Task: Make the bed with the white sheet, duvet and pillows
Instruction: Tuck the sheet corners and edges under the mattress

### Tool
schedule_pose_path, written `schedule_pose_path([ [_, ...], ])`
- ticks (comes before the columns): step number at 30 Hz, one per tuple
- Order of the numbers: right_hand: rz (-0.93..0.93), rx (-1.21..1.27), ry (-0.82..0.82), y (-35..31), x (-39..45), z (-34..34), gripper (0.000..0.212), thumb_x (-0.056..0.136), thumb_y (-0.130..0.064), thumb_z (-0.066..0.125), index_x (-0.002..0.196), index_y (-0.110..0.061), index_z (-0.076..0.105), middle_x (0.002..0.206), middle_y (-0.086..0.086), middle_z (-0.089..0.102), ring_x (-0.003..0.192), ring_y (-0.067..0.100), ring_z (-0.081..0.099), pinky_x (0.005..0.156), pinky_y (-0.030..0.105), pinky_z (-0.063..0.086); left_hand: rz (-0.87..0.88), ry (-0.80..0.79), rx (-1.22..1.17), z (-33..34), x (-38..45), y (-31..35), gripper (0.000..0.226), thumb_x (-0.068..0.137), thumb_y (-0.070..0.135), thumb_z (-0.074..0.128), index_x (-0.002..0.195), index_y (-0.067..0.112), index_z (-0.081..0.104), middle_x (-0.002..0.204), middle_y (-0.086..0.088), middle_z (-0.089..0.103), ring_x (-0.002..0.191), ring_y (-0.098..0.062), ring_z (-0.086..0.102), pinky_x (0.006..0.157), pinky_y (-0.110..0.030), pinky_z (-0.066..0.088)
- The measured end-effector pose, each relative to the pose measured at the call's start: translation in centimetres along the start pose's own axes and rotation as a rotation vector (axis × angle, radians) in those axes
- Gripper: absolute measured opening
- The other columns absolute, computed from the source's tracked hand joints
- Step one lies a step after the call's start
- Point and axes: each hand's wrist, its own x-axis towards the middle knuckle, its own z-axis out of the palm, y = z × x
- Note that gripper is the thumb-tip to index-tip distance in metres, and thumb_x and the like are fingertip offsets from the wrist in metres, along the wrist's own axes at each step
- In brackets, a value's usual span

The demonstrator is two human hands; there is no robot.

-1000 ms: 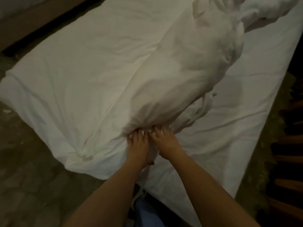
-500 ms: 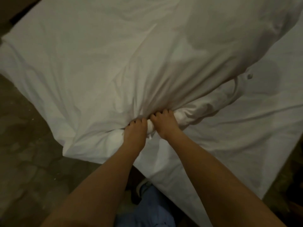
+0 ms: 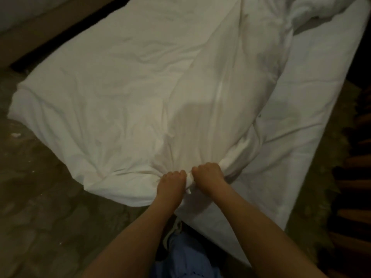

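Gripping the near edge of the white duvet (image 3: pixel 152 93), both hands sit side by side at the foot of the bed, knuckles up. The left hand (image 3: pixel 172 181) has its fingers curled round a bunched fold of the fabric, and the right hand (image 3: pixel 208 175) clamps the same bunched edge just beside it, the two almost touching. Creases fan out from the gathered spot across the duvet, which lies spread over the left and middle of the mattress and hangs off its near-left corner over the floor. Its far right end is heaped in a rumpled mound (image 3: pixel 321 7) at the top of the view. Along the right side the white sheet (image 3: pixel 313 109) lies bare and fairly flat, with a few long wrinkles and a small dark speck (image 3: pixel 259 115) near the duvet's edge. No brand, label or writing can be read anywhere on the linen. Whether any pillow is in the heap cannot be told.

Mottled grey-brown stone or concrete floor (image 3: pixel 40 197) surrounds the bed on the left, with a few pale flecks on it. A dark gap and a brown band (image 3: pixel 50 27) run along the far left edge. On the right a shaggy greenish rug (image 3: pixel 321 197) meets dark wooden slats (image 3: pixel 353 197). Below the forearms shows blue clothing (image 3: pixel 186 255) with a pale drawstring (image 3: pixel 174 227). Lighting is dim
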Motion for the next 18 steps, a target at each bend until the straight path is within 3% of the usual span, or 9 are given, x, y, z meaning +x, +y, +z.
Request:
schedule_pose_path([
  [6, 0.082, 0.042, -0.067, -3.4, -6.8, -0.7, 0.032, 0.097, -0.028, 0.044, 0.122, -0.010, 0.054, 0.124, 0.011, 0.059, 0.113, 0.028, 0.058, 0.090, 0.035, 0.043, 0.109, -0.004, 0.044, -0.2, -6.0, 0.6, 0.027, 0.097, 0.015, 0.039, 0.124, 0.011, 0.042, 0.121, -0.007, 0.054, 0.114, -0.025, 0.054, 0.089, -0.033, 0.041],
  [12, 0.153, 0.138, -0.116, -7.3, -14.0, 1.5, 0.035, 0.096, -0.030, 0.047, 0.124, -0.010, 0.053, 0.126, 0.012, 0.058, 0.116, 0.029, 0.056, 0.092, 0.035, 0.043, 0.267, -0.070, 0.085, 1.1, -11.7, 1.5, 0.033, 0.098, 0.022, 0.042, 0.128, 0.010, 0.042, 0.125, -0.010, 0.055, 0.117, -0.025, 0.053, 0.092, -0.034, 0.040],
  [18, 0.205, 0.210, -0.123, -12.6, -17.8, 3.5, 0.032, 0.096, -0.025, 0.047, 0.124, -0.010, 0.053, 0.126, 0.012, 0.058, 0.116, 0.029, 0.056, 0.092, 0.035, 0.044, 0.285, -0.113, 0.166, 2.8, -16.9, 0.2, 0.035, 0.096, 0.027, 0.047, 0.127, 0.011, 0.044, 0.125, -0.009, 0.055, 0.118, -0.026, 0.052, 0.094, -0.035, 0.040],
])
